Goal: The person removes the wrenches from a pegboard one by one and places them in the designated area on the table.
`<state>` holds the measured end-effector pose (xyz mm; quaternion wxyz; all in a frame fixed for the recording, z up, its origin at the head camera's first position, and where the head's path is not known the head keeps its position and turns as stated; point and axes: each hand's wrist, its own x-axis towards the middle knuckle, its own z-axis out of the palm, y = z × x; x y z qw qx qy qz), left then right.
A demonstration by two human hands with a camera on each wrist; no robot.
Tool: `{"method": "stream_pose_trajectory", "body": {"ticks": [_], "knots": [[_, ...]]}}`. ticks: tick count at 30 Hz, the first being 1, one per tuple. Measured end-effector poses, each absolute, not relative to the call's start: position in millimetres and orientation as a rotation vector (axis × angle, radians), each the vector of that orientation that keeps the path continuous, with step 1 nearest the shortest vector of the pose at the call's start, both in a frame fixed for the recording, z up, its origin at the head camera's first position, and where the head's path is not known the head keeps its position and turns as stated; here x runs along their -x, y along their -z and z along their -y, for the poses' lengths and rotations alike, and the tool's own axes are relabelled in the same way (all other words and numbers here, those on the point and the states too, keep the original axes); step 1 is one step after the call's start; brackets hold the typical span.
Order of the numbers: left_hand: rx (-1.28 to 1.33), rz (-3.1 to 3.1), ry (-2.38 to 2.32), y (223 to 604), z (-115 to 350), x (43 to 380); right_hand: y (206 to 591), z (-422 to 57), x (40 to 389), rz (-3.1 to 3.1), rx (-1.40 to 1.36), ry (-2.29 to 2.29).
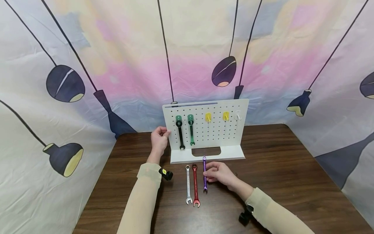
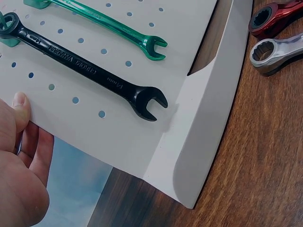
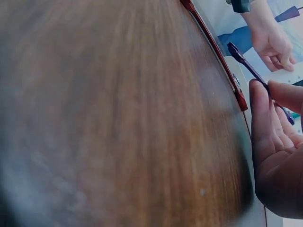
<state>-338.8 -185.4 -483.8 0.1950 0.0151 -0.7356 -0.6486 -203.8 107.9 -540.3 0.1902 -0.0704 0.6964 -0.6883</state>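
Note:
My left hand (image 1: 159, 142) pinches the left edge of a white pegboard (image 1: 201, 136), thumb in front and fingers behind, as the left wrist view shows. In my right hand (image 1: 222, 174) a purple combination wrench (image 1: 205, 165) is pinched between thumb and fingers, its ring end toward the board. The right wrist view has the purple wrench (image 3: 248, 65) raised off the tabletop. Left of it lie a red wrench (image 1: 195, 185) and a silver wrench (image 1: 188, 185), side by side. A black wrench (image 2: 85, 68) and a green wrench (image 2: 111, 24) hang by their ring ends on green hooks.
Two yellow hooks (image 1: 208, 117) and a whitish hook (image 1: 238, 115) on the board's right half carry nothing. The board's flat base (image 1: 181, 157) has a cutout and stands on the brown wooden table (image 1: 274, 162). A patterned cloth (image 1: 190, 74) hangs behind.

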Motion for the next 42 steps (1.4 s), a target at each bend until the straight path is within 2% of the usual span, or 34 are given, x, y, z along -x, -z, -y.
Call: {"method": "stream_pose_trajectory", "body": {"ticks": [42], "knots": [[-0.053,2.065,1.825,483.8,185.0,337.6,541.7,-98.0,196.4,-2.032,0.193,1.719]]}}
